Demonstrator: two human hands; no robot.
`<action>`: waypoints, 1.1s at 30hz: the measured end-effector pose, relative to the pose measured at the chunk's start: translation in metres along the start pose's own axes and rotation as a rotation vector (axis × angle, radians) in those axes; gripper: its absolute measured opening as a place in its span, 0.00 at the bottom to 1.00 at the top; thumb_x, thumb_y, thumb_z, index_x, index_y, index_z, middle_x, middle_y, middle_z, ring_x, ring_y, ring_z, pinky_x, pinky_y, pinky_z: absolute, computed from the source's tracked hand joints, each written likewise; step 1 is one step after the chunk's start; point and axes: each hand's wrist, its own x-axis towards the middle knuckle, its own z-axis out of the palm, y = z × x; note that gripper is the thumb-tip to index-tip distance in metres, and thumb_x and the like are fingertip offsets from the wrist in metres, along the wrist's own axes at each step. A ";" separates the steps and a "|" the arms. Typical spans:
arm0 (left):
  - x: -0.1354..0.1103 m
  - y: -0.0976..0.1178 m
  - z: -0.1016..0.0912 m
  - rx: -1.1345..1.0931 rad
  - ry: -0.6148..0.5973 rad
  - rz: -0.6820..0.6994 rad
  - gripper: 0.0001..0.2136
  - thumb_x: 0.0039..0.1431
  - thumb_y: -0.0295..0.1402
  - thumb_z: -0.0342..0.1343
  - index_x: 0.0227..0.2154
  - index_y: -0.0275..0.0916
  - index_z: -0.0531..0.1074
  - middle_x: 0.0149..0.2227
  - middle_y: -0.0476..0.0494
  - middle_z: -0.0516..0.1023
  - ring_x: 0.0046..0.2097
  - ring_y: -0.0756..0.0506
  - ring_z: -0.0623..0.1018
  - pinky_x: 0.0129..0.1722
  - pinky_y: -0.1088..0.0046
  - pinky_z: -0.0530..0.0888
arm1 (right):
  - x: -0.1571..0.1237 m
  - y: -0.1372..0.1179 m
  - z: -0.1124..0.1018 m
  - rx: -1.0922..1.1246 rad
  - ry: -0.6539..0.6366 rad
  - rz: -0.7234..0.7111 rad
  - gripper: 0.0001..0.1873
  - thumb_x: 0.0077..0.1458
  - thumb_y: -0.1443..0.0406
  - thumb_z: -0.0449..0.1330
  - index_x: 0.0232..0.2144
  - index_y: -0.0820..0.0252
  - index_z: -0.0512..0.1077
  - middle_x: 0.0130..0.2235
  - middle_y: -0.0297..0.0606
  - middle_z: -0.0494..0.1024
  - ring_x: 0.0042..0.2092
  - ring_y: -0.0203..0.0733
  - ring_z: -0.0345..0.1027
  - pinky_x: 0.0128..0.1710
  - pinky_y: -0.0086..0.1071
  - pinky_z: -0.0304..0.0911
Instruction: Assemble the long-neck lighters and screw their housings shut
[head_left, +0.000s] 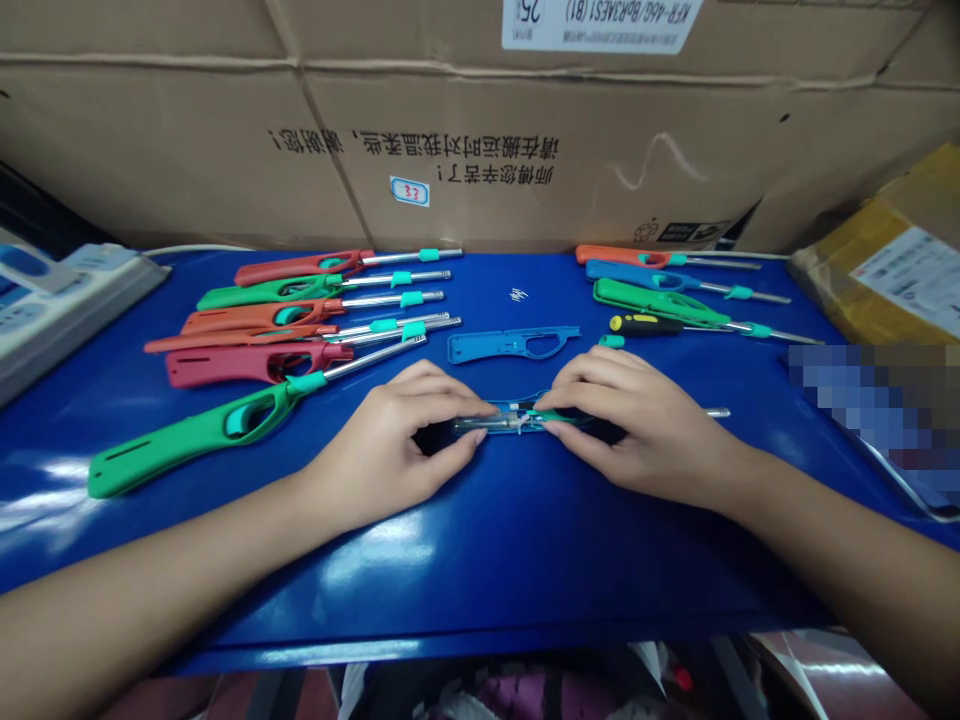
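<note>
Left of the uncovered blue gas lighter [519, 420], six lighters [255, 318] lie apparently complete. The left hand [394, 430] pinches its clear fuel tank [491, 422]; the detached blue half-shell [491, 346] lies beyond it, unfitted. The right hand [637, 420] pinches its green trigger [553, 415]. Rightward: screwdriver [646, 325], three more lighters [634, 276].

The surface is a glossy blue tabletop [480, 575]. Left side: a red lighter [292, 267], a green lighter [259, 293], an orange lighter [251, 316], a narrow orange-red lighter [232, 338], a dark red lighter [225, 366] and a larger green lighter [172, 450], tubes toward the centre. Centre: small pale pieces [517, 294], a blue half-shell [484, 346] and, nearer the front, an opened blue lighter [504, 424]; its contact with the top cannot be verified. Right side: an orange-handled lighter [622, 257], a blue lighter [637, 275], a bright green lighter [649, 300], a yellow-and-black screwdriver [645, 325] and a teal cap [611, 341]. Left edge: a white power strip [82, 300].
</note>
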 end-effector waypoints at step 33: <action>-0.005 -0.006 -0.005 0.271 -0.050 0.165 0.14 0.68 0.29 0.56 0.54 0.42 0.76 0.53 0.41 0.78 0.52 0.41 0.77 0.53 0.59 0.75 | 0.002 0.008 -0.016 -0.063 0.120 0.072 0.07 0.61 0.70 0.58 0.39 0.59 0.75 0.41 0.40 0.79 0.44 0.45 0.71 0.48 0.43 0.63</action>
